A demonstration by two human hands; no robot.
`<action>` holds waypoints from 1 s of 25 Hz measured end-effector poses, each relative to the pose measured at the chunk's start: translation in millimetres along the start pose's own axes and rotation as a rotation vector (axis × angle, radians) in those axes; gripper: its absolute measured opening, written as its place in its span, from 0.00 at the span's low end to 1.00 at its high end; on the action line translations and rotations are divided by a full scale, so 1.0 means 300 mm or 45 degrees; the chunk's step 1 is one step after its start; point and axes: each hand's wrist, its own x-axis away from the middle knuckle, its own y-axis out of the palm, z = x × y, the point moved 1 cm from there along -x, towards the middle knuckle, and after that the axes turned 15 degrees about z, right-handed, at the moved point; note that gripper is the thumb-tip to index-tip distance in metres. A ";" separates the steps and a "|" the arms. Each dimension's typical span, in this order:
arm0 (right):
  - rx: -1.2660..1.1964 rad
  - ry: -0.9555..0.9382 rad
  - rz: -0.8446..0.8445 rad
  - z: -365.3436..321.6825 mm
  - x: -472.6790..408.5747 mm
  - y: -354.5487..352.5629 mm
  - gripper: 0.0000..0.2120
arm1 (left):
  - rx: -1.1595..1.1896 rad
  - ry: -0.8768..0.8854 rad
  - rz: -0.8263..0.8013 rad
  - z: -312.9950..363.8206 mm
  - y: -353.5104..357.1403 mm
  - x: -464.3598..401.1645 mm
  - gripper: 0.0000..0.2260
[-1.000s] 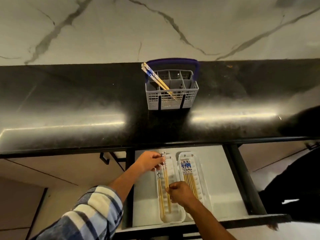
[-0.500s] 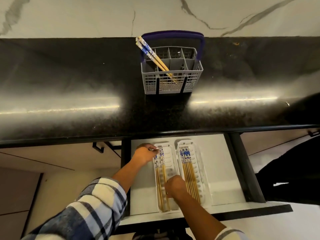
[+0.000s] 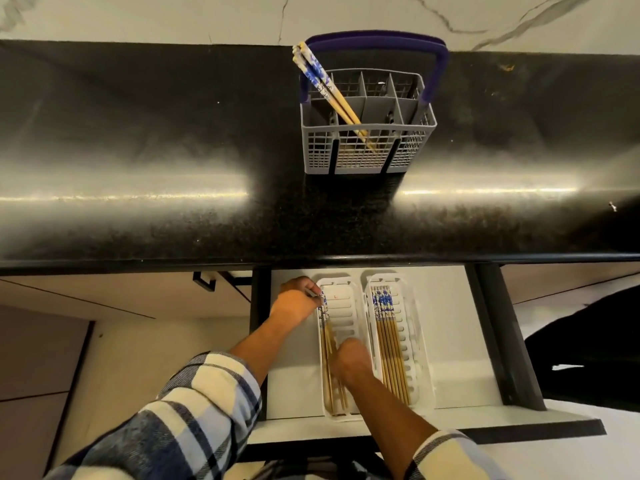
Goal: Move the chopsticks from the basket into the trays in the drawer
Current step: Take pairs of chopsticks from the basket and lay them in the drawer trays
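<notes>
A grey cutlery basket [image 3: 367, 154] with a purple handle stands on the black counter, with a few blue-and-white-topped chopsticks [image 3: 323, 84] leaning out of its left compartment. In the open white drawer [image 3: 450, 341] below lie two white slotted trays. The right tray [image 3: 414, 341] holds several chopsticks [image 3: 389, 348] side by side. A few chopsticks [image 3: 328, 344] lie along the left side of the left tray [image 3: 343, 313]. My left hand [image 3: 294, 303] pinches their patterned top ends. My right hand [image 3: 351, 362] rests on their lower part.
The black counter [image 3: 173, 150] overhangs the drawer's back. A dark drawer rail [image 3: 505, 341] runs along the right side. Beige cabinet fronts [image 3: 121, 296] with a black handle [image 3: 204, 282] sit to the left. A dark shape [image 3: 588, 344] fills the right edge.
The chopsticks in the left tray have shifted toward its left wall, with both hands still on them. The camera has tilted down and nearer.
</notes>
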 end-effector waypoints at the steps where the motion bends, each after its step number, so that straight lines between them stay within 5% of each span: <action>1: 0.011 -0.015 0.017 0.002 -0.001 0.002 0.07 | -0.003 0.002 0.004 -0.003 0.002 -0.002 0.07; 25: 0.111 -0.185 0.168 0.025 0.042 -0.008 0.09 | 0.042 -0.068 0.013 0.013 -0.012 0.016 0.09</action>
